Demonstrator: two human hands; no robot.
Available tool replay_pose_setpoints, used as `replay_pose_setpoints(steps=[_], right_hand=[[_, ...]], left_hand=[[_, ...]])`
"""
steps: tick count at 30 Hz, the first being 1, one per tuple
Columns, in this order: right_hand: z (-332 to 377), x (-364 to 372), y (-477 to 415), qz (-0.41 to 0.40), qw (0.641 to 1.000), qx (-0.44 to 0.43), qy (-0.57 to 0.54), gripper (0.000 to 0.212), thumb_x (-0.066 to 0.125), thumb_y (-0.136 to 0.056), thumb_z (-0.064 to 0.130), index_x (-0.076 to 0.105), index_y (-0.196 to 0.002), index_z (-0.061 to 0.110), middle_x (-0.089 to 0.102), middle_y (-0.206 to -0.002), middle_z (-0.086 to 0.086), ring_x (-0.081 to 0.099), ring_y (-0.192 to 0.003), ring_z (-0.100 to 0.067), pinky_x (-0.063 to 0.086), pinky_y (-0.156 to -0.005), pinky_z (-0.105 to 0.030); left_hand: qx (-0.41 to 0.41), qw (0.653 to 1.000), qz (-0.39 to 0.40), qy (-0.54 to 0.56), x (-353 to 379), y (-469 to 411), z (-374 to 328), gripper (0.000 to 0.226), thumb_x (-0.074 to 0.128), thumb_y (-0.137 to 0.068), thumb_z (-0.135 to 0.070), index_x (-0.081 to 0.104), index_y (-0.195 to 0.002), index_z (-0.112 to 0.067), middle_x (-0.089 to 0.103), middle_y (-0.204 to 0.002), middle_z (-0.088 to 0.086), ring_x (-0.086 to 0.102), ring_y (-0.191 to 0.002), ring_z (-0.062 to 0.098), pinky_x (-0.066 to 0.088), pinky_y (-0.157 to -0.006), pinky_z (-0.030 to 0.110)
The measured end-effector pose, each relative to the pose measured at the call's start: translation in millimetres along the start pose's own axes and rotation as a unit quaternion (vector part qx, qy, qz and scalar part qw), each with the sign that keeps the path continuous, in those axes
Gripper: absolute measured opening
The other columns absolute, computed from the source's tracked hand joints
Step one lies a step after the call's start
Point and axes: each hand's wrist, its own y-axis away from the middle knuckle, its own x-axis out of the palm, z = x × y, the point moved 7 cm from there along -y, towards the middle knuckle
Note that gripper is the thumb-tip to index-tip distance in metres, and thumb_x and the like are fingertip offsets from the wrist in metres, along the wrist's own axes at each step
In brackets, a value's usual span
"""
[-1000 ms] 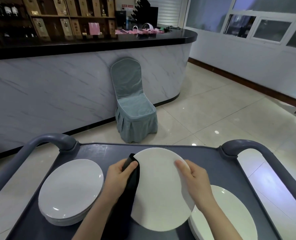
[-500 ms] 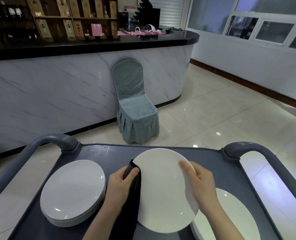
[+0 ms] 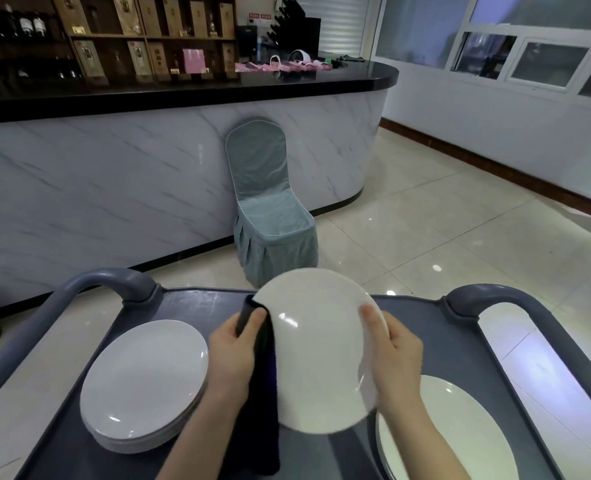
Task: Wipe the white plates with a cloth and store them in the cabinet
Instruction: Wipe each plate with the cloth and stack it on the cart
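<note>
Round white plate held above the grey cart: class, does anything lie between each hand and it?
Yes. The dark cloth lies between the left hand and the left rim of the round white plate. The right hand grips the right rim bare, with nothing between.

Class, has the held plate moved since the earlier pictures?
Yes: the held plate has risen; its top edge now crosses the cart's far rim instead of sitting below it.

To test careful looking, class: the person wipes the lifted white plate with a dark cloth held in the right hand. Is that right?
Not quite. The head view shows the dark cloth held in the left hand, against the lifted white plate; the right hand only grips the plate's opposite rim.
</note>
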Motion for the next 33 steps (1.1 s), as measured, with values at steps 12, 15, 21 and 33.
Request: replay_pose_setpoints(steps=[12, 15, 21, 33], right_hand=[[17.5, 10.9, -21.2, 0.243, 0.957, -0.057, 0.145, 0.008, 0.066, -0.092, 0.037, 0.071, -0.088, 0.036, 0.072, -0.087, 0.019, 0.063, -0.078, 0.004, 0.045, -0.068, -0.011], [21.5, 33.8, -7.8, 0.323, 0.893, -0.146, 0.277, 0.029, 0.062, -0.093, 0.044, 0.064, -0.072, 0.025, 0.060, -0.066, 0.013, 0.050, -0.062, 0.001, 0.037, -0.059, -0.016], [18.4, 24.4, -2.9, 0.249, 0.941, -0.131, 0.191, 0.038, 0.064, -0.094, 0.034, 0.054, -0.059, 0.023, 0.049, -0.057, 0.014, 0.041, -0.056, -0.002, 0.032, -0.055, -0.015], [6.6, 38.3, 17.4, 0.290, 0.923, -0.144, 0.210, 0.047, 0.060, -0.090, 0.049, 0.051, -0.061, 0.013, 0.038, -0.055, 0.011, 0.033, -0.055, -0.005, 0.027, -0.052, -0.019]], left_hand=[[0.096, 0.980, 0.123, -0.126, 9.4, -3.5, -19.9, 0.016, 0.070, -0.088, -0.016, 0.070, -0.073, -0.013, 0.068, -0.066, -0.011, 0.054, -0.059, -0.001, 0.047, -0.059, 0.014], [0.170, 0.919, 0.264, -0.237, 37.6, 3.0, -30.4, 0.019, 0.075, -0.084, -0.018, 0.067, -0.067, -0.024, 0.059, -0.061, -0.015, 0.048, -0.059, -0.004, 0.039, -0.059, 0.013], [0.163, 0.955, 0.167, -0.180, 19.0, 8.7, -15.8, 0.014, 0.071, -0.088, -0.018, 0.071, -0.075, -0.025, 0.070, -0.070, -0.007, 0.056, -0.063, -0.001, 0.046, -0.062, 0.019], [0.176, 0.877, 0.330, -0.301, 40.5, 12.0, -21.1, 0.029, 0.077, -0.082, -0.022, 0.059, -0.061, -0.031, 0.052, -0.056, -0.013, 0.044, -0.056, 0.000, 0.033, -0.054, 0.015]])
